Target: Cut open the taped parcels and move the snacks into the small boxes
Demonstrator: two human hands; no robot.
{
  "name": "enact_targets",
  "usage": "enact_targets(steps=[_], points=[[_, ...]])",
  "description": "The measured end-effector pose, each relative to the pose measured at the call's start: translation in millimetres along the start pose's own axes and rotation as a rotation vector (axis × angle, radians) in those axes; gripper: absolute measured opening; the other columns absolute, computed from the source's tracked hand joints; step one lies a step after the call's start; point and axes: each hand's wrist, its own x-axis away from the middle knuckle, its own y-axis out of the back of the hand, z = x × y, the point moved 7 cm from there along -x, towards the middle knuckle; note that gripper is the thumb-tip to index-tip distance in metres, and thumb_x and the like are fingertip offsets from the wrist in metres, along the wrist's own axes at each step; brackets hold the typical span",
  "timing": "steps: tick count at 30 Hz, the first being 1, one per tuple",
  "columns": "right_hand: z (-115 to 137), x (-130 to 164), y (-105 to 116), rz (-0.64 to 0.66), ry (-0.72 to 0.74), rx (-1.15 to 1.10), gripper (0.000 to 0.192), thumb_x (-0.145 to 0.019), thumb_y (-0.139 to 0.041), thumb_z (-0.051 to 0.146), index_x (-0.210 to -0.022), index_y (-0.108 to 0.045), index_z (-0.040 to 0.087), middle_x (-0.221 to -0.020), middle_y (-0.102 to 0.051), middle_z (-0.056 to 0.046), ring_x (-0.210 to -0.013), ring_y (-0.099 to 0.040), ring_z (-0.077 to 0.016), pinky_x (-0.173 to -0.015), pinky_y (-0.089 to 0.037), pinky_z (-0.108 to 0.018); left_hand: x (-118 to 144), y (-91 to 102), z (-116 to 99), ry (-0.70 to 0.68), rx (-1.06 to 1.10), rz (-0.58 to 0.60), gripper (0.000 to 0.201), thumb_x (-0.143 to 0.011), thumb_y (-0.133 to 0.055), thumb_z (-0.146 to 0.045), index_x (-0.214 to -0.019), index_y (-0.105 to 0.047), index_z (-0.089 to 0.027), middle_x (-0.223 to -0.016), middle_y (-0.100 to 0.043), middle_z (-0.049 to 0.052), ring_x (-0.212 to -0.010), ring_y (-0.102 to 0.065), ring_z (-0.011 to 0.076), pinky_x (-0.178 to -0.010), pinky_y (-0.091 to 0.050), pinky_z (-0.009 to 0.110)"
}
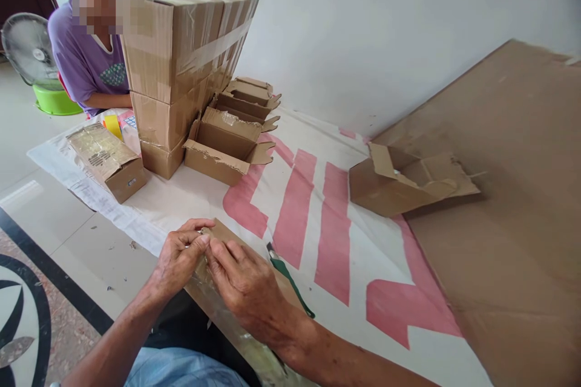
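My left hand [181, 254] and my right hand [242, 281] meet on the near end of a flattened cardboard box [222, 233] wrapped in clear tape, lying across my lap and the floor sheet. The fingertips of both hands pinch at its top edge. A green-handled cutter [285, 275] lies on the sheet just right of my right hand, partly hidden by it.
A white sheet with red markings [318, 217] covers the floor. An open empty box [394, 181] lies at the right by a large cardboard sheet [508, 193]. Several open boxes [227, 139] and a taped stack [181, 60] stand at the back. A person in purple [86, 60] sits behind, near a fan [29, 48].
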Motion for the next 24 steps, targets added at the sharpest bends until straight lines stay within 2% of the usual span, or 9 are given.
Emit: enact_targets(steps=[3, 8, 11, 14, 19, 24], points=[[-3, 5, -2, 0.011, -0.041, -0.040, 0.031, -0.096, -0.056, 0.002, -0.119, -0.077, 0.005, -0.109, -0.075, -0.017, -0.091, -0.059, -0.0266, -0.073, -0.054, -0.039, -1, -0.7, 1, -0.001, 0.006, -0.004, 0.046, -0.094, -0.064, -0.047, -0.058, -0.062, -0.018, -0.130, -0.073, 0.015, -0.119, -0.066, 0.0305, -0.104, -0.045, 0.037], [-6, 10, 0, 0.020, -0.086, -0.107, 0.038, -0.097, -0.054, 0.004, -0.131, -0.072, 0.007, -0.113, -0.075, -0.016, -0.093, -0.062, -0.0264, -0.077, -0.057, -0.040, 4, 1.9, 2, 0.042, 0.012, 0.000, 0.049, -0.094, -0.066, -0.049, -0.058, -0.063, -0.016, -0.134, -0.071, 0.014, -0.094, -0.066, 0.0239, -0.089, -0.050, 0.036], [-6, 11, 2, 0.027, -0.088, -0.109, 0.038, -0.097, -0.054, 0.002, -0.129, -0.073, 0.009, -0.114, -0.075, -0.015, -0.093, -0.063, -0.0252, -0.079, -0.057, -0.038, 5, 2.3, -1, 0.050, 0.023, 0.016, 0.048, -0.094, -0.066, -0.050, -0.059, -0.064, -0.016, -0.134, -0.070, 0.014, -0.102, -0.066, 0.0260, -0.092, -0.049, 0.036], [-5, 11, 4, 0.025, -0.097, -0.099, 0.036, -0.097, -0.055, 0.003, -0.127, -0.073, 0.010, -0.114, -0.076, -0.015, -0.091, -0.063, -0.0248, -0.079, -0.057, -0.038, 4, 3.1, -3, 0.045, 0.022, 0.001, 0.049, -0.090, -0.070, -0.050, -0.055, -0.058, -0.017, -0.127, -0.072, 0.015, -0.113, -0.065, 0.0294, -0.098, -0.048, 0.037], [-4, 12, 4, 0.007, -0.112, -0.118, 0.034, -0.097, -0.055, 0.003, -0.126, -0.073, 0.008, -0.115, -0.075, -0.015, -0.092, -0.063, -0.0252, -0.079, -0.057, -0.038, 1, 2.7, 1, 0.033, 0.003, -0.006, 0.047, -0.087, -0.072, -0.048, -0.054, -0.058, -0.017, -0.125, -0.072, 0.016, -0.114, -0.066, 0.0307, -0.101, -0.046, 0.038], [-7, 13, 4, 0.043, -0.119, -0.129, 0.031, -0.101, -0.052, 0.008, -0.122, -0.074, 0.013, -0.115, -0.075, -0.014, -0.092, -0.064, -0.0241, -0.079, -0.057, -0.037, 3, 2.5, 1, 0.010, -0.002, -0.007, 0.048, -0.088, -0.070, -0.048, -0.054, -0.055, -0.018, -0.128, -0.072, 0.015, -0.109, -0.067, 0.0293, -0.099, -0.047, 0.039]])
